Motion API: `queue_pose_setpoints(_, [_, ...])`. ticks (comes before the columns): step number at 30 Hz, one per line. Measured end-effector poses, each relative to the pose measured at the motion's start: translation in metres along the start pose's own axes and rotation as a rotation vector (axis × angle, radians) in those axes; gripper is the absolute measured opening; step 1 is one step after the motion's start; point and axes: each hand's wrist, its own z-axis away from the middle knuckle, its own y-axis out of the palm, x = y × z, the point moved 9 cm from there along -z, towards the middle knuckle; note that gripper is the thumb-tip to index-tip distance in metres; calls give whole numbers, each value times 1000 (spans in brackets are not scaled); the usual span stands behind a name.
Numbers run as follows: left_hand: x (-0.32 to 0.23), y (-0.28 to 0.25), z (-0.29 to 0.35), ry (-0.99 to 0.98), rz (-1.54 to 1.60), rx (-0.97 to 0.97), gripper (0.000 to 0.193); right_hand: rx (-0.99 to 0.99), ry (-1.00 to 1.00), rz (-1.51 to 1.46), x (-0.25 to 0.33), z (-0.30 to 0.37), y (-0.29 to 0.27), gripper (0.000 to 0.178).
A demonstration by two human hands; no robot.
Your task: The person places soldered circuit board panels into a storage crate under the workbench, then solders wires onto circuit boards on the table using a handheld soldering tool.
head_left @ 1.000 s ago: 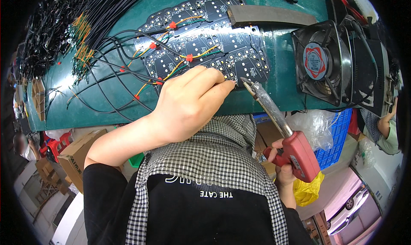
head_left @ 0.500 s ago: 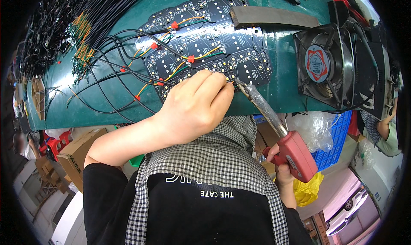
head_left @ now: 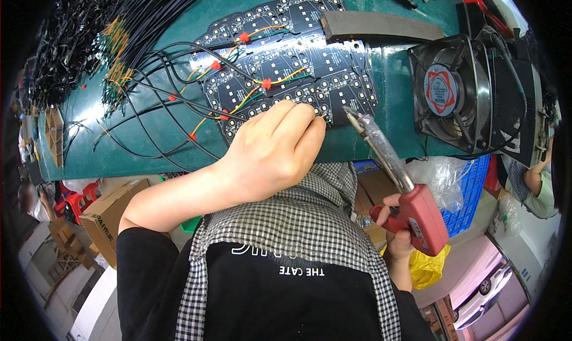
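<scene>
My left hand (head_left: 271, 147) is closed in a pinch at the near edge of the black circuit boards (head_left: 280, 67). Its fingertips are tucked away, so what they hold is hidden; a black cable (head_left: 205, 107) runs in under the hand. My right hand (head_left: 398, 228) grips a red pistol-shaped soldering iron (head_left: 422, 219), fingers wrapped round its handle. The iron's tip points up and left, just right of my left fingers and over the boards' near right edge, apart from the hand. Orange and green wires with red ties (head_left: 266, 83) lie across the boards.
A square fan (head_left: 444, 90) stands on the right of the green table (head_left: 390, 132). A grey bar (head_left: 381, 26) lies behind the boards. Bundled black cables (head_left: 77, 37) fill the back left. Below the table edge are a blue crate (head_left: 471, 192) and a cardboard box (head_left: 110, 216).
The soldering iron has moved slightly right and down, its tip drawing away from my left fingers. My left hand stays nearly in place, and the boards have barely shifted.
</scene>
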Motion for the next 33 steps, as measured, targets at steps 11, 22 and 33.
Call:
queue_pose_setpoints(11, [10,-3,10,-161,-406,188,48,-5,-75,-36,3,-3,2,81])
queue_pose_setpoints(22, [-2,-41,20,-24,-454,180,37,-40,-168,-65,15,5,-5,77])
queue_pose_setpoints(33, [6,-138,42,3,-588,-86,28,-105,-431,-7,29,14,-6,64])
